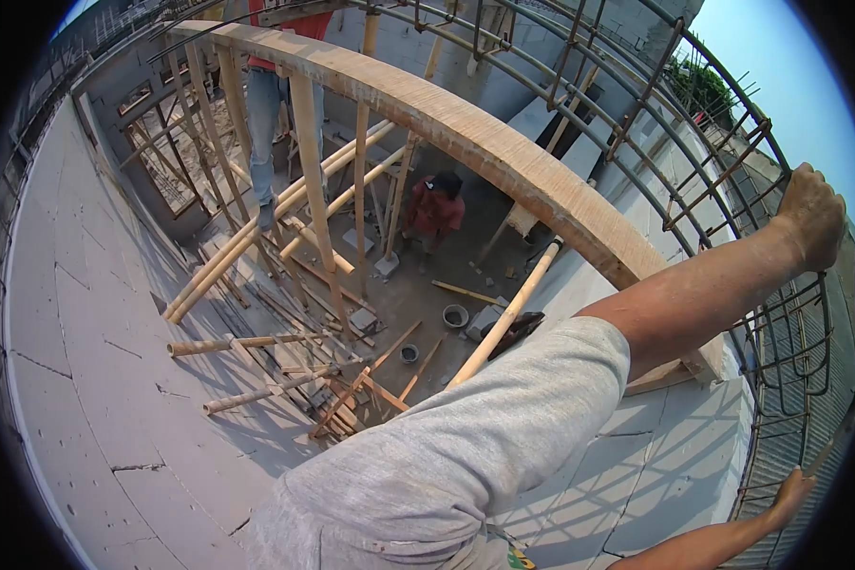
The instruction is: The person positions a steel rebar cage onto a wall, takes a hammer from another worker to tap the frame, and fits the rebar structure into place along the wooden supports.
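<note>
My left hand (812, 218), at the end of a grey-sleeved arm reaching across the view, is closed around a bar at the outer end of a rebar cage (643, 100). The cage is made of long bars tied with bent stirrups and curves along the upper right. Lower down, my right hand (792, 496) is closed on the handle of a hammer-like tool (834, 439); its small dark head is hard to make out. A long plywood-faced formwork board (503, 157) runs under the cage and passes behind my left forearm.
Pale block walls (95, 380) drop to a lower floor. Bamboo poles (508, 313) and wooden props (309, 161) stand below. A person in red (434, 204) is on the floor near buckets (455, 315); another person's jeans-clad legs (265, 133) stand on the poles. Corrugated roofing (841, 503) lies right.
</note>
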Tool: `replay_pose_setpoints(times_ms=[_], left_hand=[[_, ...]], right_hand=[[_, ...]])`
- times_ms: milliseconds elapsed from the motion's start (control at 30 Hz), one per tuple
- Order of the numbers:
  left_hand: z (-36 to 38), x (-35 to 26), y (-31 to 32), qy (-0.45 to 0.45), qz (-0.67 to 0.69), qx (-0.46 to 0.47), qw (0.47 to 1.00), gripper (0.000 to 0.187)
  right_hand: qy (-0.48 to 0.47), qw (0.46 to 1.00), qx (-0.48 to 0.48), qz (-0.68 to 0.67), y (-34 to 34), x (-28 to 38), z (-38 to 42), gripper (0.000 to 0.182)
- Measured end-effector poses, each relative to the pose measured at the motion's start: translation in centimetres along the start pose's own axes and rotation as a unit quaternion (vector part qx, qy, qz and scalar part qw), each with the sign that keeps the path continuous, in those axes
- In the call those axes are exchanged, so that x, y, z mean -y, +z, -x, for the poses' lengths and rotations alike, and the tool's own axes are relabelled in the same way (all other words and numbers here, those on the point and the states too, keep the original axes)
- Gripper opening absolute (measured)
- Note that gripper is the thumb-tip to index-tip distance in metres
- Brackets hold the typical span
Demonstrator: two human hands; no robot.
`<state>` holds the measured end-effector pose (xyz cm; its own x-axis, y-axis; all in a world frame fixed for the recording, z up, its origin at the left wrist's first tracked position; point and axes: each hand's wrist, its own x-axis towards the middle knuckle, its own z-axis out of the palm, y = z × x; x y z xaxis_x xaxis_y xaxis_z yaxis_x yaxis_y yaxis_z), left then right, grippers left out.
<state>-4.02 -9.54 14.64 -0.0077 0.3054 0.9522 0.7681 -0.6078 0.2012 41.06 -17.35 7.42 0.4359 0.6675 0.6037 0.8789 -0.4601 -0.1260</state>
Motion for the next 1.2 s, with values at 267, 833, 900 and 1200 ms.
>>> replay_pose_setpoints(times_ms=[267,833,900,1200], left_hand=[[45.3,6.0,-8.0,-0.479,0.245,0.211,0.816,0.048],[62.1,8.2,-32.3,-0.779,-0.047,-0.149,0.608,0.034],[72.1,9.5,-26.7,-0.782,-0.099,0.075,0.611,0.046],[68.4,-1.3,-23.4,-0.693,-0.003,0.467,0.55,0.046]], right_hand=[[0.0,0.98,-0.17,0.108,1.5,3.6,4.2,0.058],[-0.085,0.93,-0.314,0.171,-3.2,7.6,10.5,0.061],[-0.1,0.876,-0.405,0.242,-2.1,7.5,10.0,0.059],[-0.097,0.93,-0.303,0.187,-0.6,6.1,7.5,0.055]])
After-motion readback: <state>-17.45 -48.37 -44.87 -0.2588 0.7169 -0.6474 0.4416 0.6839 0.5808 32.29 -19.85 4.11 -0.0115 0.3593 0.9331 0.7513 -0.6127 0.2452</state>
